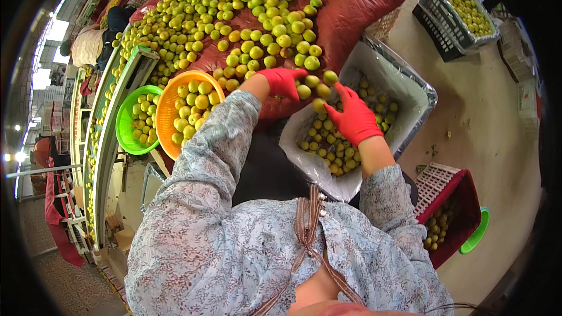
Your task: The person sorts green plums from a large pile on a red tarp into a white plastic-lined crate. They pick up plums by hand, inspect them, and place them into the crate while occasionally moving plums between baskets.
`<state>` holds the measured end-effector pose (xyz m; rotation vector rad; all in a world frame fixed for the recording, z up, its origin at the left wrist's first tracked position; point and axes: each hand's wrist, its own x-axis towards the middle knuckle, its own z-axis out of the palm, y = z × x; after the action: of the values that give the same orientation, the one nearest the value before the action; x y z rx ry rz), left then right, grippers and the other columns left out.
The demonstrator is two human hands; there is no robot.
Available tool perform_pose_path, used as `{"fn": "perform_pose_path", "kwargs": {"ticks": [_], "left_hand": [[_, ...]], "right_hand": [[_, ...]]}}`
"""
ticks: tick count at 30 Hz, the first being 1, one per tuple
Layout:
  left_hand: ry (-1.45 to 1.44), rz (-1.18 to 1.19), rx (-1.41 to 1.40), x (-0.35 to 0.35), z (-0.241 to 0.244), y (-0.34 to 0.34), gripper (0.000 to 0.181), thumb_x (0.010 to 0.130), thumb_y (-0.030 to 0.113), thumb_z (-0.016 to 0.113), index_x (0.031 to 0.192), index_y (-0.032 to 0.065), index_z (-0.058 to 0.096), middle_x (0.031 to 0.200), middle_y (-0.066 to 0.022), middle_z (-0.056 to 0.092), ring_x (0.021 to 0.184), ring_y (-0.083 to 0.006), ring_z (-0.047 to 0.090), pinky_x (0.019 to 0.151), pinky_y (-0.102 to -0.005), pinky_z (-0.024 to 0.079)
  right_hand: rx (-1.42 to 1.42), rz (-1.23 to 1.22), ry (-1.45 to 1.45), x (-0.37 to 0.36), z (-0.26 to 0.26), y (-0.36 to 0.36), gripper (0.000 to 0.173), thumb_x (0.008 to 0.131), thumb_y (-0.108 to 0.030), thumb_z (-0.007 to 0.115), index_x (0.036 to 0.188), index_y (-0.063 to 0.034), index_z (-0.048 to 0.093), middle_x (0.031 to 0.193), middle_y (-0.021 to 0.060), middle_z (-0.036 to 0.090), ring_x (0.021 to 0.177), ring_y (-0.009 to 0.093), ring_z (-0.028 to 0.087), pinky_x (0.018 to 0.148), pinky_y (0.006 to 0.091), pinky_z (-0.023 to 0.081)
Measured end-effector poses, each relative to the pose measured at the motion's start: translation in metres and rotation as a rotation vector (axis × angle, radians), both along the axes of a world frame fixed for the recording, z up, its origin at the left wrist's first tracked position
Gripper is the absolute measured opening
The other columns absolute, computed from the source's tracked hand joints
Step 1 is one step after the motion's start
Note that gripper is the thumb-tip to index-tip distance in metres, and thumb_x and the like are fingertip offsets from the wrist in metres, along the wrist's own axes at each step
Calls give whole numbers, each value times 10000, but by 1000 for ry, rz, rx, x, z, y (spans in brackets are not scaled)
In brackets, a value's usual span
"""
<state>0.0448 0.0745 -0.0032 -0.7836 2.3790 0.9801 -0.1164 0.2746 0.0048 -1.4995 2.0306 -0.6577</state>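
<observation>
Many yellow-green round fruits [246,48] lie spread over a dark red padded cover [347,4]. My left hand [283,83], in a red glove, is at the cover's near edge, beside several fruits. My right hand [354,116], also gloved in red, is above a plastic-lined crate [412,92] with more fruits in its bottom. Several slightly blurred fruits [324,91] are between the two hands, at the crate's edge; whether the fingers grip any of them cannot be told. Left of my left arm, an orange plastic basket [164,118] and a green plastic basket [122,127] hold fruits.
A long conveyor [102,149] carrying fruits runs along the left. Another person [90,46] is beyond it. A filled, lined crate [463,41] stands at the upper right. At the lower right are a red-lined crate [472,202] with fruits and a green basket [478,232].
</observation>
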Motion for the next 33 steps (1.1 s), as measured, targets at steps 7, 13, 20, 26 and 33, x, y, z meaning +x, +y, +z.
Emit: {"fn": "perform_pose_path", "kwargs": {"ticks": [7,13,20,26,33], "left_hand": [[269,323,254,2,59,-38,562,817,266,674,1333,149,482,1052,-51,638,933,-114,560,802,-267,471],[573,415,-436,-51,22,-138,480,836,418,620,1217,129,584,1126,-138,642,1029,-261,602,875,-329,461],[-99,315,-312,-70,2,-92,706,770,553,606,1342,163,466,1293,-166,538,1190,-353,501,988,-394,401],[133,143,-207,0,22,-6,432,820,512,603,1037,143,665,1051,-173,584,1059,-329,547,901,-391,444],[388,801,-380,13,12,-141,523,801,447,652,1131,42,633,1103,-152,639,1044,-265,584,897,-360,460]], "right_hand": [[22,-14,25,-10,5,6,525,844,-404,587,1281,-126,504,1348,113,472,1143,315,523,939,404,445],[-35,66,-65,-3,4,3,381,833,-382,598,1088,-102,641,1181,112,589,1047,322,567,891,395,466],[8,100,-108,-4,2,-1,362,858,-356,581,1085,-80,638,1156,115,604,1032,316,576,881,387,468],[7,115,-102,-3,7,5,348,870,-328,573,1094,-67,629,1161,120,598,1035,311,574,883,379,465],[30,142,-143,-2,11,2,338,871,-327,570,1076,-67,633,1126,121,609,1022,314,574,873,385,468]]}}
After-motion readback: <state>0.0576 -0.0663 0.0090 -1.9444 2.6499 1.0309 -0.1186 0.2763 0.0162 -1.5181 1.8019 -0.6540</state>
